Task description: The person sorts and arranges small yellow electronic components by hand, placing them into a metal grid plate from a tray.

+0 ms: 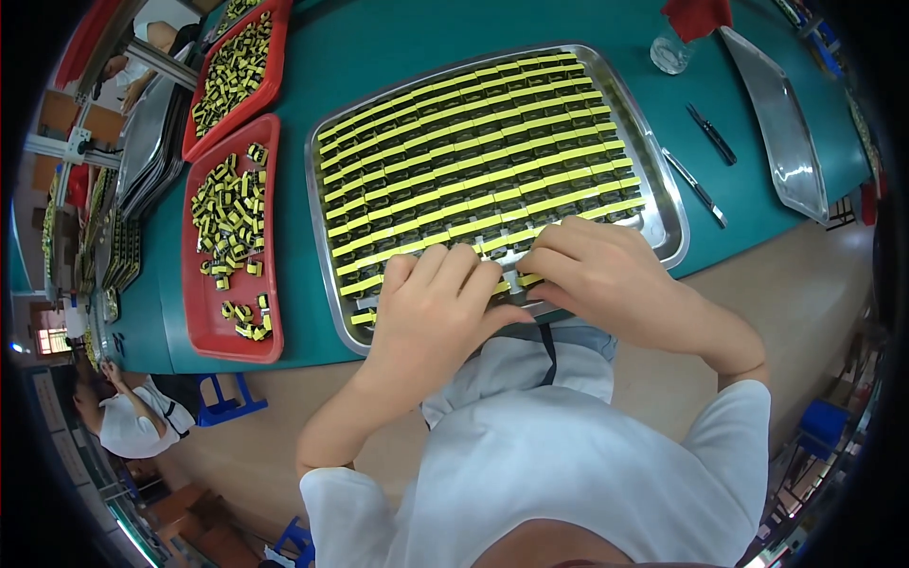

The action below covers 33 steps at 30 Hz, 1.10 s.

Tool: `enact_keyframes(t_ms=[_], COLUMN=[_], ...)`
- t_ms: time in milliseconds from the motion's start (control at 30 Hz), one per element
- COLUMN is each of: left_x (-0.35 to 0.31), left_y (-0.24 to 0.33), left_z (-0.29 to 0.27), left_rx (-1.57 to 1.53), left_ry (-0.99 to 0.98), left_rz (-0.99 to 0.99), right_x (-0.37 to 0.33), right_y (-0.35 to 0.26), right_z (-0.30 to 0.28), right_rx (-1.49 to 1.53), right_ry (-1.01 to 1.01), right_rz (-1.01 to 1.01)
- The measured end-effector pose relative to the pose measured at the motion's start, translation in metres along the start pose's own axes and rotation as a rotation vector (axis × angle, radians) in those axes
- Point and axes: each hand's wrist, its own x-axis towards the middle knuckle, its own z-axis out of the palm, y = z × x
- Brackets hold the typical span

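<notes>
A shallow metal tray (674,210) lies before me on the table. Rows of small black blocks with yellow tops, looking like taped coils or transformers (473,151), fill most of it. At its near edge both hands bend over the closest row. My left hand (426,303) has its fingers curled down on the blocks, the thumb pointing toward the right hand. Thumb and fingers of my right hand (597,279) pinch a yellow-topped block (528,280) in that row. The fingertips partly cover the blocks beneath them.
Left of the tray sit a red bin (275,312) of loose blocks and another red bin (275,85) behind it. Tweezers (712,134), a knife-like tool (696,189), a glass (670,55) and an upright-leaning metal tray (786,133) are on the right. A co-worker (142,421) is far left.
</notes>
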Motion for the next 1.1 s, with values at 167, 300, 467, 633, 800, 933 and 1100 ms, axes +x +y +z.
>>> enact_keyframes(t_ms=[167, 300, 467, 633, 800, 933, 1100], left_x=[-0.004, -0.005, -0.006, -0.010, -0.011, -0.017, -0.059], left_y=[-0.004, -0.004, -0.005, -0.007, -0.006, -0.014, -0.061], left_z=[-0.002, -0.008, -0.009, -0.007, -0.014, -0.039, -0.069], left_rx=[-0.060, 0.003, 0.016, 0.033, 0.001, -0.106, 0.086], left_ry=[-0.045, -0.074, -0.084, -0.075, -0.090, -0.046, 0.110], left_rz=[-0.016, -0.021, -0.022, -0.012, -0.037, -0.143, -0.416], right_x=[0.003, 0.005, 0.009, 0.012, 0.012, 0.013, 0.010], right_y=[0.000, 0.000, -0.002, -0.006, -0.010, -0.013, -0.013], right_z=[0.003, 0.003, 0.010, 0.015, 0.011, -0.001, -0.003], right_rx=[-0.012, 0.006, 0.006, -0.009, 0.014, 0.033, 0.006], right_ry=[-0.027, -0.018, 0.005, 0.006, 0.016, -0.029, -0.041], right_rz=[0.006, 0.010, -0.014, -0.018, 0.002, 0.055, 0.062])
